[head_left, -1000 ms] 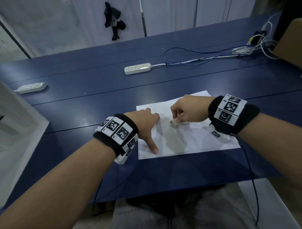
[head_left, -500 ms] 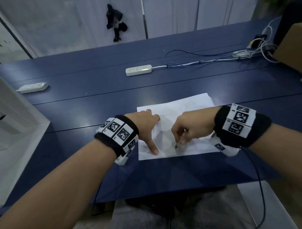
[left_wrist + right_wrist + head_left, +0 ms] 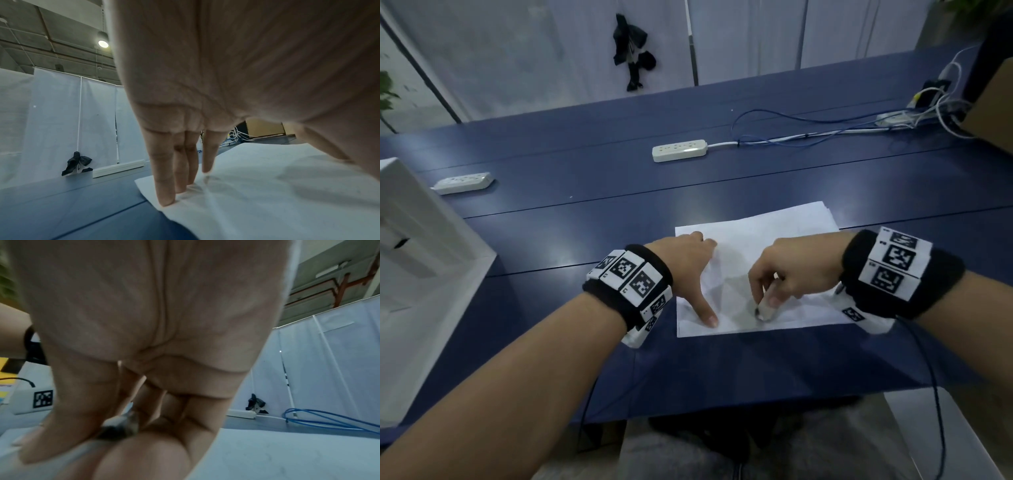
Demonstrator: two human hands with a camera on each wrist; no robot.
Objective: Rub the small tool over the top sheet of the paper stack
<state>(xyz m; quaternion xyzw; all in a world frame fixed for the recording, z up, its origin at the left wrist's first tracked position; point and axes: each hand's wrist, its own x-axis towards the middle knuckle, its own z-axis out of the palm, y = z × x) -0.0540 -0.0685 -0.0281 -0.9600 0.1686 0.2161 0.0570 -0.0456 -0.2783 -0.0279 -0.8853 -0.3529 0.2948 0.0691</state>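
Centrally, near the front edge of the blue bench (image 3: 825, 178), lies a white sheet of paper (image 3: 774, 233), creased, its long side roughly parallel to that edge. Left hand (image 3: 685, 260): released, fingers straight and spread, with the fingertips (image 3: 166, 199) pressing on the sheet's far left corner and the thumb pressing near its front left corner; the wrist view shows three fingertips just inside the paper's left edge. Right hand (image 3: 791, 274): clenched, its grip pinching a small whitish eraser (image 3: 765, 311) with a darkened tip, held between thumb and curled fingers. The eraser's tip touches the paper close to the sheet's front edge, just beside the left thumb. In the right wrist view the eraser (image 3: 121, 430) is blurred, and its shape cannot be told further. Both wrists carry black bands with square black-and-white markers. A white power strip (image 3: 678, 149) lies toward the middle of the bench, well apart from the paper, its cord running toward the far right corner beside a loop of blue cable (image 3: 808, 120). A second white power strip (image 3: 462, 182) lies toward the left edge. A white box (image 3: 417, 240) stands at the left edge of the bench.
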